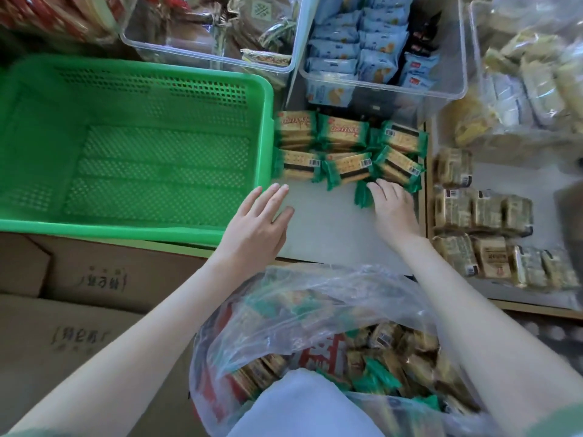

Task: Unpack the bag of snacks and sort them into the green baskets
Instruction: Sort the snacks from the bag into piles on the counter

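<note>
Green basket point(126, 230): sits at the left edge of the white surface point(328, 234); its perforated floor shows.
Snack packets point(342, 143): green-ended, lying in two rows along the far edge of the surface. The leftmost ones are just beside the basket's right wall.
Plastic bag point(318, 298): clear and open-mouthed, at the near edge in front of the person. More of the same packets are heaped inside.
Left hand point(258, 223): flat, with fingers straight and close together. It holds nothing and lies over the basket's near right corner and the surface beside it.
Right hand point(394, 209): fingers bent down on a loose packet point(362, 195) at the near end of the rows. Whether they pinch it or merely rest on it, I cannot tell.
Clear bin point(381, 86): beyond the far edge, filled with blue packets.
Brown packets point(482, 234): in rows past the right edge.
Cardboard boxes point(94, 279): below the basket, at the near left.
</note>
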`<state>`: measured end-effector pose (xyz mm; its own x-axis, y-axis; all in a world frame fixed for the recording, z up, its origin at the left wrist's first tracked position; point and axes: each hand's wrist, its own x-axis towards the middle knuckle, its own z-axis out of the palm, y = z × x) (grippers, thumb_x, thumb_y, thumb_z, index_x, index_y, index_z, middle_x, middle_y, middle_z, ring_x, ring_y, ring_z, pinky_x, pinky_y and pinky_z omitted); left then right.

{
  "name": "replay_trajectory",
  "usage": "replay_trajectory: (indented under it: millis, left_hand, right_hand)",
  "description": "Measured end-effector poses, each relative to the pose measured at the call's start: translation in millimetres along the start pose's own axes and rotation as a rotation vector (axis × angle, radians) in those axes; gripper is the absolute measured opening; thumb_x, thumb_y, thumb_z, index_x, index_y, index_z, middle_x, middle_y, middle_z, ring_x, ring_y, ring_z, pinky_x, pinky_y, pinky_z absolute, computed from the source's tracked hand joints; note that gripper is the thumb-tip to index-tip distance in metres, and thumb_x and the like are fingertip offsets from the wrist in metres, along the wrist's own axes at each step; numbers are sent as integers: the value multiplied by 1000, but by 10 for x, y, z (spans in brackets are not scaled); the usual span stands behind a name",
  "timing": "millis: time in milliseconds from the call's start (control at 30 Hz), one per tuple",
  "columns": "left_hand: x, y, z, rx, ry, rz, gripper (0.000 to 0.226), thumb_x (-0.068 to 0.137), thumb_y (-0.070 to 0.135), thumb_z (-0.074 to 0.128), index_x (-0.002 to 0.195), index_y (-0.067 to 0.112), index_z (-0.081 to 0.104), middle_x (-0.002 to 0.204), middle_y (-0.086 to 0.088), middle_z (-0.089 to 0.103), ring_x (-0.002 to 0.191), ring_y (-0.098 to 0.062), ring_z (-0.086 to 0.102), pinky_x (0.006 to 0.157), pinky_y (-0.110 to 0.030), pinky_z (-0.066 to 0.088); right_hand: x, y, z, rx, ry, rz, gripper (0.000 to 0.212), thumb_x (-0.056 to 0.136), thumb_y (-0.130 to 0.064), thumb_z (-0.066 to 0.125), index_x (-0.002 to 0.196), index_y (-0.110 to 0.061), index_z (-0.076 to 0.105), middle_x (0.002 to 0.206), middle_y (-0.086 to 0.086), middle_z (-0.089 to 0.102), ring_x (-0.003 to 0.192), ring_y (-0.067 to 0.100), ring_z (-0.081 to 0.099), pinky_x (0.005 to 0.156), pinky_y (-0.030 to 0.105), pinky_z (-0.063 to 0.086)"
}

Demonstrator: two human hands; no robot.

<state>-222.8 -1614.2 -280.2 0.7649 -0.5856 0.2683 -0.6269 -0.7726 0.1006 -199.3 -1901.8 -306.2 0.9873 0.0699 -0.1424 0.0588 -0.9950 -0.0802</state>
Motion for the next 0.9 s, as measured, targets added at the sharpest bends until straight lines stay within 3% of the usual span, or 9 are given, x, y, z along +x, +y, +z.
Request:
replay_trajectory:
  millis: [100, 233, 400, 467, 600, 733, 900]
  left_hand:
    - [-240, 182, -96, -66, 39, 95, 27, 90, 15, 54, 111, 3, 66, 132, -23, 56, 124, -37, 52, 109, -49, 34]
    - [-793, 464, -187, -116, -29, 207, 31, 94, 22, 49, 112, 5, 68, 129, -21, 59, 119, -35, 56, 107, -47, 36]
    - [-1480, 742, -261, -127, -121, 240, 34, 95, 26, 46, 112, 8, 69, 128, -17, 61, 118, -32, 58, 106, -44, 39]
    - [-1714, 864, -280, -130, -126, 244, 34, 95, 26, 46, 111, 8, 70, 126, -16, 62, 117, -31, 58, 104, -43, 43]
    - [-2131, 1100, -282, -107, -156, 231, 29, 90, 25, 62, 113, 10, 68, 124, -13, 64, 116, -29, 59, 103, -43, 45]
    - [-2508, 1377, -339, -56, -272, 102, 49, 92, 43, 43, 119, 9, 66, 123, -12, 64, 116, -29, 60, 103, -43, 43]
    - [-2967, 1693, -194, 21, -376, 10, 88, 77, 68, 54, 140, 7, 49, 142, -15, 50, 133, -30, 46, 114, -51, 22]
  right_hand:
    - [-341, -274, -66, 42, 75, -27, 58, 85, 8, 47, 141, -5, 39, 144, 14, 40, 131, 29, 31, 108, 41, 20]
    - [-1088, -736, -140, 95, 181, -178, 58, 81, 0, 60, 137, -5, 44, 135, 14, 48, 122, 25, 34, 101, 37, 21]
    - [-1967, -1193, 21, 32, 183, -342, 48, 87, -17, 50, 135, -9, 48, 130, 10, 54, 114, 27, 47, 99, 39, 32]
    - [-2267, -1277, 129, 13, 172, -377, 49, 86, -18, 54, 134, -9, 50, 130, 8, 55, 113, 27, 51, 99, 39, 33]
    - [-2808, -1331, 239, 19, 158, -399, 46, 86, -20, 46, 130, -10, 53, 126, 6, 57, 112, 23, 50, 98, 37, 31]
    - [-3198, -1267, 353, -37, 122, -314, 47, 81, -30, 49, 122, -11, 62, 121, 7, 63, 109, 22, 50, 96, 38, 30]
    - [-3672, -1193, 563, -63, 118, -314, 62, 78, -41, 57, 131, -11, 56, 133, 7, 57, 124, 21, 39, 107, 45, 18]
